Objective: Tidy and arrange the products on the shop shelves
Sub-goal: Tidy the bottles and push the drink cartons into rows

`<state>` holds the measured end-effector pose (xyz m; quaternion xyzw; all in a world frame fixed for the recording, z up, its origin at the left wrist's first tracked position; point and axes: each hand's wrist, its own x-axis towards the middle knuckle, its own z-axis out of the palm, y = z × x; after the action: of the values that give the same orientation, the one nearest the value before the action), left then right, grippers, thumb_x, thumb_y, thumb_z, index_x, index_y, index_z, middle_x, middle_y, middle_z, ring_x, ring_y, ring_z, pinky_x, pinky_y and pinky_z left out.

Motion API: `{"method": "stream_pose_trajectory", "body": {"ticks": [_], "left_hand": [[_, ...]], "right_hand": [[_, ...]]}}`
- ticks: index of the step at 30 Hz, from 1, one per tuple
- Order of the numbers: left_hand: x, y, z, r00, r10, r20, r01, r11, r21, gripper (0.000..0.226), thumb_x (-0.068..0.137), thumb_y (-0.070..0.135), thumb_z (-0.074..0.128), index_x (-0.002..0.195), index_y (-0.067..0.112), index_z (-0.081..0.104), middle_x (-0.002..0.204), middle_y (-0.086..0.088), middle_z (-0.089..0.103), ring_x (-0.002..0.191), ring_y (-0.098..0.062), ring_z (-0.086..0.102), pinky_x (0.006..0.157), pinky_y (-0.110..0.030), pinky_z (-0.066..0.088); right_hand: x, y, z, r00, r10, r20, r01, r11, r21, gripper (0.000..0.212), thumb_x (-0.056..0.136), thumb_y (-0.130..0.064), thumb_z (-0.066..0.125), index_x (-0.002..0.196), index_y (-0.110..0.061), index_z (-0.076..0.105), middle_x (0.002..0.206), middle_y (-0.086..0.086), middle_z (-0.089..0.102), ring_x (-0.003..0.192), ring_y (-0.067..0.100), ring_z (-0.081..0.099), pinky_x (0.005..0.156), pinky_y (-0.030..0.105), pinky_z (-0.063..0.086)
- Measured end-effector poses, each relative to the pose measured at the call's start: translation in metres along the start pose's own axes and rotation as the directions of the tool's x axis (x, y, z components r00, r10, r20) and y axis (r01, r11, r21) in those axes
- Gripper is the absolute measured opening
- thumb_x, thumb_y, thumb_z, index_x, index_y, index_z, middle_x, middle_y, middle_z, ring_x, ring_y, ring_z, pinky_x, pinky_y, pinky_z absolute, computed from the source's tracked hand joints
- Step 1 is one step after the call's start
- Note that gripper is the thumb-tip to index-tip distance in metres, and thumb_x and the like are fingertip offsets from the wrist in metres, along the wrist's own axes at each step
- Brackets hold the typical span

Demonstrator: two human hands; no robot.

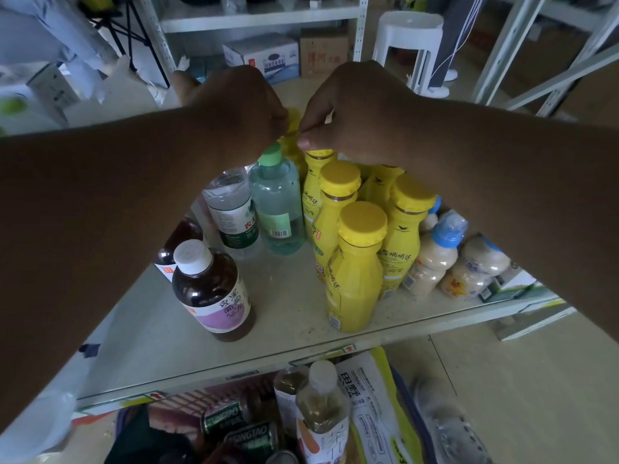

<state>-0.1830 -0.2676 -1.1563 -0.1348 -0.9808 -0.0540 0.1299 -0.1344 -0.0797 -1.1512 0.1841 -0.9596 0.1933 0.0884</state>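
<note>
Both hands meet at 12 o'clock: the left hand (248,105) and right hand (348,108) curl their fingers round a yellow bottle (292,135) at the back, mostly hidden. Five more yellow bottles (355,272) cluster centre on the shelf (167,336); bare room lies toward 6 o'clock, between them and the two dark tea bottles (211,289) at 8.

Yellow bottles (355,262), yellow caps, printed labels: upright, tightly clustered at centre frame on the shelf (288,316). One more yellow bottle (292,128) at the cluster's far end, mostly hidden. Green-capped clear bottle (278,202) upright just left of the cluster, touching a clear water bottle (231,212) with a green-and-white label. Two dark brown bottles further left toward the shelf front: white-capped one (211,289) with a lilac label upright; the second (177,242) behind it, partly hidden. Milky bottles with blue caps (435,256) at right of the cluster.
</note>
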Motion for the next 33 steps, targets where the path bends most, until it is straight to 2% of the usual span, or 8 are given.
{"method": "stream_pose_trajectory", "body": {"ticks": [3, 6, 12, 16, 18, 23, 26, 33], "left_hand": [[-0.003, 0.004, -0.002, 1.0, -0.002, -0.002, 0.002, 0.999, 0.043, 0.033, 0.104, 0.048, 0.058, 0.104, 0.026, 0.082, 0.11, 0.003, 0.076, 0.128, -0.033, 0.058, 0.121, -0.064, 0.021], [-0.008, 0.006, -0.003, 1.0, 0.021, -0.008, -0.02, 0.996, 0.092, 0.032, 0.104, 0.048, 0.056, 0.107, 0.027, 0.082, 0.111, 0.002, 0.077, 0.126, -0.034, 0.058, 0.118, -0.064, 0.021], [-0.026, 0.009, -0.018, 0.995, 0.096, -0.004, -0.095, 0.985, 0.145, 0.041, 0.105, 0.058, 0.052, 0.137, 0.039, 0.068, 0.149, 0.0, 0.064, 0.143, -0.032, 0.049, 0.119, -0.061, 0.016], [-0.041, 0.021, -0.023, 0.969, 0.246, -0.015, -0.246, 0.96, -0.132, 0.04, 0.099, 0.068, 0.055, 0.12, 0.041, 0.077, 0.127, 0.012, 0.075, 0.126, -0.022, 0.062, 0.113, -0.049, 0.032], [-0.046, 0.028, -0.023, 0.95, 0.31, 0.025, -0.296, 0.926, -0.236, 0.054, 0.09, 0.079, 0.053, 0.11, 0.038, 0.08, 0.118, 0.014, 0.074, 0.118, -0.02, 0.063, 0.112, -0.052, 0.039], [-0.055, 0.034, -0.019, 0.918, 0.384, 0.1, -0.342, 0.893, -0.293, 0.072, 0.066, 0.098, 0.05, 0.103, 0.043, 0.08, 0.097, 0.021, 0.072, 0.107, -0.01, 0.061, 0.108, -0.049, 0.04], [-0.055, 0.032, -0.019, 0.917, 0.382, 0.118, -0.312, 0.868, -0.385, 0.054, 0.073, 0.086, 0.067, 0.102, 0.042, 0.083, 0.092, 0.023, 0.073, 0.096, -0.002, 0.066, 0.105, -0.044, 0.049], [-0.056, 0.037, -0.023, 0.881, 0.436, 0.182, -0.367, 0.874, -0.32, 0.059, 0.077, 0.084, 0.052, 0.107, 0.042, 0.083, 0.098, 0.019, 0.066, 0.106, -0.014, 0.06, 0.105, -0.056, 0.046]], "right_hand": [[0.001, 0.003, 0.003, 1.0, -0.004, -0.017, 0.004, 1.0, 0.003, 0.024, 0.094, -0.043, 0.077, 0.112, -0.027, 0.084, 0.11, -0.004, 0.079, 0.093, 0.004, 0.061, 0.08, 0.014, 0.037], [0.0, 0.008, 0.004, 1.0, 0.014, -0.011, -0.014, 1.0, 0.021, 0.024, 0.092, -0.045, 0.078, 0.11, -0.029, 0.084, 0.104, -0.007, 0.079, 0.085, 0.0, 0.061, 0.066, -0.001, 0.033], [-0.014, 0.021, -0.02, 0.992, 0.08, -0.102, -0.075, 0.996, 0.047, 0.031, 0.098, -0.036, 0.073, 0.127, -0.024, 0.076, 0.122, -0.003, 0.073, 0.106, 0.005, 0.06, 0.097, 0.017, 0.038], [-0.023, 0.041, -0.035, 0.978, 0.168, -0.121, -0.18, 0.979, -0.1, 0.024, 0.095, -0.033, 0.075, 0.119, -0.027, 0.079, 0.104, -0.009, 0.059, 0.112, 0.019, 0.064, 0.099, 0.027, 0.04], [-0.026, 0.046, -0.036, 0.978, 0.196, -0.069, -0.202, 0.974, -0.105, 0.027, 0.093, -0.031, 0.078, 0.118, -0.023, 0.08, 0.104, -0.002, 0.066, 0.108, 0.022, 0.065, 0.094, 0.025, 0.041], [-0.022, 0.051, -0.032, 0.974, 0.211, -0.081, -0.22, 0.968, -0.121, 0.026, 0.091, -0.032, 0.079, 0.114, -0.021, 0.081, 0.103, -0.002, 0.067, 0.105, 0.019, 0.062, 0.094, 0.027, 0.039], [-0.02, 0.055, -0.027, 0.976, 0.191, -0.106, -0.204, 0.97, -0.129, 0.023, 0.09, -0.031, 0.078, 0.112, -0.023, 0.082, 0.117, 0.001, 0.075, 0.115, 0.021, 0.063, 0.103, 0.032, 0.041], [-0.024, 0.066, -0.027, 0.966, 0.24, -0.099, -0.242, 0.97, -0.003, 0.027, 0.092, -0.027, 0.081, 0.118, -0.025, 0.081, 0.101, -0.001, 0.07, 0.09, 0.008, 0.058, 0.076, 0.014, 0.041]]}}
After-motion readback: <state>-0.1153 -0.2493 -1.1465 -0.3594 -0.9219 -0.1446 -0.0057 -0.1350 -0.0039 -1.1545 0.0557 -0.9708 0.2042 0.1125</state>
